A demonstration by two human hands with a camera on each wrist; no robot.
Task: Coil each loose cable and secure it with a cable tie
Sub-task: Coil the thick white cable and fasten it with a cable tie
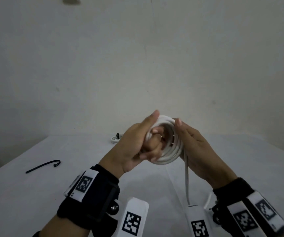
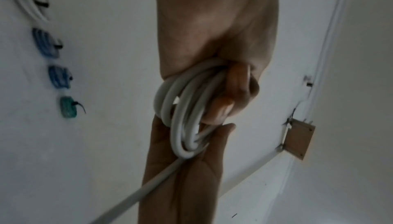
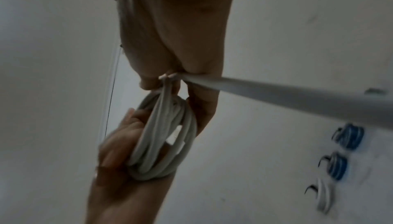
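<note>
Both hands are raised above the tabletop (image 1: 35,194) with a white cable coil (image 1: 167,142) held between them. The left hand (image 1: 134,144) has its fingers (image 2: 238,83) curled through the middle of the coil, thumb laid along the top of the loops, so the loops hang round those fingers. The right hand (image 1: 199,151) cups the far side of the coil with its thumb on the upper rim and its fingers bent against the loops; the right wrist view shows it pinching the strand where the loops gather. From the bottom of the coil a loose tail of the cable (image 1: 187,182) drops straight down between the two wrists, toward the white camera mounts strapped there.

To the left of the left hand, well apart from it, a black cable tie (image 1: 43,165) lies on the tabletop, one end hooked over. Beyond the hands, near the far edge of the tabletop, sits a small white bundled cable (image 1: 115,139) with a black tie on it. The left wrist view shows more finished bundles in a row: one white (image 2: 27,0), two blue (image 2: 45,44), one green (image 2: 68,107), each with a dark tie sticking out.

No brand or readable writing shows anywhere. The black wrist bands (image 1: 93,194) and mounts carry only square black-and-white coded markers (image 1: 83,183), no letters.
</note>
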